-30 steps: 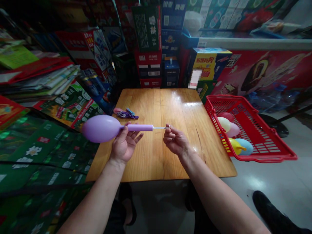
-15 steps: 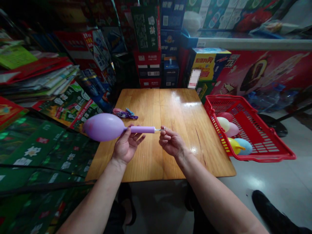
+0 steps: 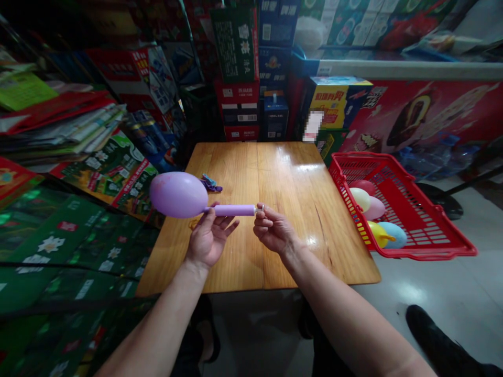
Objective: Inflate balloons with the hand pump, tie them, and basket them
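A partly inflated purple balloon sits on the left end of a slim purple hand pump, above the table. My left hand pinches the balloon's neck at the pump's nozzle, its other fingers loosely spread below the barrel. At the pump's other end, my right hand is closed on the handle, with only a short bit of rod showing. Behind the inflated balloon lie limp blue and purple balloons, partly hidden. A small orange-yellow item shows beside my left hand; its kind is unclear.
The wooden table stands before me. Right of it, a red basket holds several inflated balloons. Green cartons and a pile of papers crowd the left. Stacked boxes stand behind the table.
The pump's rod has slid into the barrel as the barrel and balloon moved right toward my right hand. The balloon's far end has risen slightly, and the orange-yellow item has come into view.
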Demonstrator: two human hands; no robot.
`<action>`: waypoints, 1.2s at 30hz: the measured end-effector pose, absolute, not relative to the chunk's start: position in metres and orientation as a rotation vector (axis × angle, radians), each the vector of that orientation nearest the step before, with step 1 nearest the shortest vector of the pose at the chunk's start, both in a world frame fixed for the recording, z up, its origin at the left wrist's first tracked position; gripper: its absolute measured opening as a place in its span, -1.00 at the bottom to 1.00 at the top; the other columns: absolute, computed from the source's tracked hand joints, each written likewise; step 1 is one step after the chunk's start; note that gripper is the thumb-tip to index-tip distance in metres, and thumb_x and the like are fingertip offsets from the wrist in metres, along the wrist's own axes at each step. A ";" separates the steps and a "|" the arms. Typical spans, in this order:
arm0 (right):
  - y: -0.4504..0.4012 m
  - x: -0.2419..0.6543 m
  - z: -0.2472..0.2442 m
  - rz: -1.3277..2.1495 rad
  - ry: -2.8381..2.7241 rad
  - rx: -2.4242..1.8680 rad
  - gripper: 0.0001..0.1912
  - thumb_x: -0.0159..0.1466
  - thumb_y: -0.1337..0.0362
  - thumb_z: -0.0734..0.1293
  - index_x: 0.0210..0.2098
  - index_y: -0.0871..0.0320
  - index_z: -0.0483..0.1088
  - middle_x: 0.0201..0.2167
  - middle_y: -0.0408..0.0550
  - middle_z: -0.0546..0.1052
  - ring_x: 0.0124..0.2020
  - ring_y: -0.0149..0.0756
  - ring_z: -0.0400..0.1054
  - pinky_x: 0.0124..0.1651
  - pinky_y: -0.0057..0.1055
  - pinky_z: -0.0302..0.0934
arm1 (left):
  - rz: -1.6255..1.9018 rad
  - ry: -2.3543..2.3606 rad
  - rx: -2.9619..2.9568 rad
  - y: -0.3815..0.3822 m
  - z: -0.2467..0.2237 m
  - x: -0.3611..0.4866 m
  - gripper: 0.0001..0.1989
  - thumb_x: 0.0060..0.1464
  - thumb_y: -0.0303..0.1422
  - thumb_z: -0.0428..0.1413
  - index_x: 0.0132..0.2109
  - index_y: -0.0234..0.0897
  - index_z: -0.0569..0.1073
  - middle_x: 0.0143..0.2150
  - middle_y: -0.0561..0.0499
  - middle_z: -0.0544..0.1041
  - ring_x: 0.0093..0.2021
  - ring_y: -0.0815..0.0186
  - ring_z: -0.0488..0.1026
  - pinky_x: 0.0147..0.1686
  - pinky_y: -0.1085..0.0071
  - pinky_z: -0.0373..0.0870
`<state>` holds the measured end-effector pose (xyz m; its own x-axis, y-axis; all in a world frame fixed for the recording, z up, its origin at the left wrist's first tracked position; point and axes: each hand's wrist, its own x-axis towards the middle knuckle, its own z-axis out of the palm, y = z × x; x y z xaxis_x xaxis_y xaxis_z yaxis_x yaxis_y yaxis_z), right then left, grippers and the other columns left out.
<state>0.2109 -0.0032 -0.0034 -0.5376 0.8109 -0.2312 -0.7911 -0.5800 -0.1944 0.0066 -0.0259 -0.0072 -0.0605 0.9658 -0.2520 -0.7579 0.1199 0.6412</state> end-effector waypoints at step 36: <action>-0.008 0.214 -0.001 2.175 -0.208 -0.464 -0.91 0.30 0.40 0.37 -0.18 0.22 0.43 -0.49 -0.18 0.49 -0.63 -0.60 0.15 -0.54 -0.66 0.12 | 1.543 0.861 0.317 -0.018 -0.009 -0.010 -0.76 0.15 -0.29 0.25 -0.05 -0.26 0.55 -0.15 -0.08 0.63 -0.22 0.30 0.58 -0.28 0.42 0.48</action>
